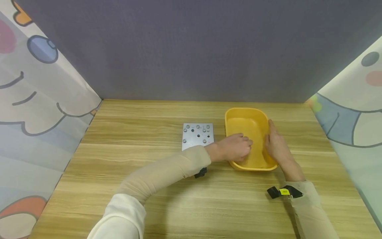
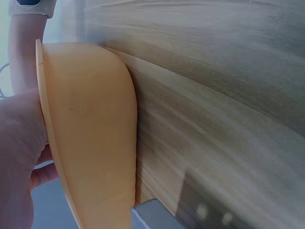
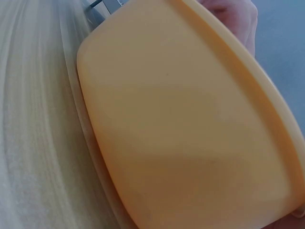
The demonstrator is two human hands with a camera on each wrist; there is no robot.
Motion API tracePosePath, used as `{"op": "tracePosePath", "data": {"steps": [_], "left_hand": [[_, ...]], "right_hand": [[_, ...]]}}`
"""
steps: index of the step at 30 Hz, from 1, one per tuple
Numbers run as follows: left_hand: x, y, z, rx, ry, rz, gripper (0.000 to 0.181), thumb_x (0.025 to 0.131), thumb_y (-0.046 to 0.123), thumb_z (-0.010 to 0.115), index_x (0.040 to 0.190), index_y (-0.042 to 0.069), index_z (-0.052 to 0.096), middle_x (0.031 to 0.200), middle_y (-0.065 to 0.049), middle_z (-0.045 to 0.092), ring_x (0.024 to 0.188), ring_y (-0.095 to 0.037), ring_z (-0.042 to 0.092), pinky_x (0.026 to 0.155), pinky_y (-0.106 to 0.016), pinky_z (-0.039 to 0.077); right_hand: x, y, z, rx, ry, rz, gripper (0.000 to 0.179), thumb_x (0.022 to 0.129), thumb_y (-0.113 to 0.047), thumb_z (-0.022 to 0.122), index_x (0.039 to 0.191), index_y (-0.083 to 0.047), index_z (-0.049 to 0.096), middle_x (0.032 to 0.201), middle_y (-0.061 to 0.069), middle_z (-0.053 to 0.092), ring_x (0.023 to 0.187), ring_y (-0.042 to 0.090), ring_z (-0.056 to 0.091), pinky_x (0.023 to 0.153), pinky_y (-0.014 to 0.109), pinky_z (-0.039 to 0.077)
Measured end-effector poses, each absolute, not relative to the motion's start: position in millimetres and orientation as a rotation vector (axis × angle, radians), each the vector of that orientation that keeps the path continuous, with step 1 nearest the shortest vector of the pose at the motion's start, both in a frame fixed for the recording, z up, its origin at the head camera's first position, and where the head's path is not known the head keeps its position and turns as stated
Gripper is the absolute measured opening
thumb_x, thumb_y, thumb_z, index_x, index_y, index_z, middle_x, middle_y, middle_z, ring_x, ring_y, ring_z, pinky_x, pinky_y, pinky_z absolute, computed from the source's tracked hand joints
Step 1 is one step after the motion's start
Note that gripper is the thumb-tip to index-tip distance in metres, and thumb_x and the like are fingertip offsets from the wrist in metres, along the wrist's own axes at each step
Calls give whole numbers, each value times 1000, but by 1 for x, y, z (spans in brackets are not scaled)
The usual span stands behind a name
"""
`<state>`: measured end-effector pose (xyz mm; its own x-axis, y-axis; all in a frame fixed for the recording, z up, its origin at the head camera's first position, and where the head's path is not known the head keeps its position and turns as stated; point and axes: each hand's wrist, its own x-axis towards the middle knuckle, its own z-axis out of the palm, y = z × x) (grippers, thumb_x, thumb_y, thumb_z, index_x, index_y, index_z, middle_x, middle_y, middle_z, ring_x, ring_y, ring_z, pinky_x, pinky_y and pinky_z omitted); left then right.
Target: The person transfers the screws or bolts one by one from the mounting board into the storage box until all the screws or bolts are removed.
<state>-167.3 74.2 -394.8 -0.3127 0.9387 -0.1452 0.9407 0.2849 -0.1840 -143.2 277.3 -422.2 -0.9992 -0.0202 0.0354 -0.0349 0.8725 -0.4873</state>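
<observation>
A yellow plastic bin (image 1: 247,124) stands on the wooden table, right of the middle. My left hand (image 1: 237,147) reaches over its left rim with bent fingers down inside; the fingertips are hidden, so I cannot tell whether they hold anything. In the left wrist view that hand (image 2: 19,138) overlaps the bin's rim (image 2: 45,102). At the right side my right hand (image 1: 279,147) grips the bin's wall, thumb on the inner side and fingers along the outside. The right wrist view is mostly filled by the bin's outer wall (image 3: 167,119).
Left of the bin lies a silver metal plate (image 1: 194,134) with several screws and holes, partly covered by my left sleeve (image 1: 167,169). A dark wrist device (image 1: 201,172) shows below that sleeve. A grey partition (image 1: 191,49) rises behind the table, with cartoon-printed curtains (image 1: 38,99) at the sides.
</observation>
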Motion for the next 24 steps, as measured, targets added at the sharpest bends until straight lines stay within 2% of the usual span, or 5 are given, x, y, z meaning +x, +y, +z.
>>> {"op": "tracePosePath", "data": {"steps": [11,18,24], "left_hand": [[-166,73,-397,1871,2533,-360,25,102,24,57,119,16,75,128,3,68,115,-13,64,105,-27,50],[-164,73,-397,1839,2520,-338,28,104,23,53,121,15,74,132,2,67,119,-14,64,110,-31,48],[-165,74,-401,1835,2536,-318,27,104,23,53,121,15,74,132,2,67,118,-14,64,109,-30,48]], "right_hand": [[-143,275,-420,62,-2993,775,60,105,-1,38,156,16,12,134,52,43,107,67,55,90,72,48],[-142,275,-420,67,-2995,775,60,105,-1,39,156,16,12,132,52,44,108,67,55,91,73,47],[-142,276,-421,56,-3009,780,60,106,-3,38,156,16,10,130,53,45,105,67,56,88,72,48]]}}
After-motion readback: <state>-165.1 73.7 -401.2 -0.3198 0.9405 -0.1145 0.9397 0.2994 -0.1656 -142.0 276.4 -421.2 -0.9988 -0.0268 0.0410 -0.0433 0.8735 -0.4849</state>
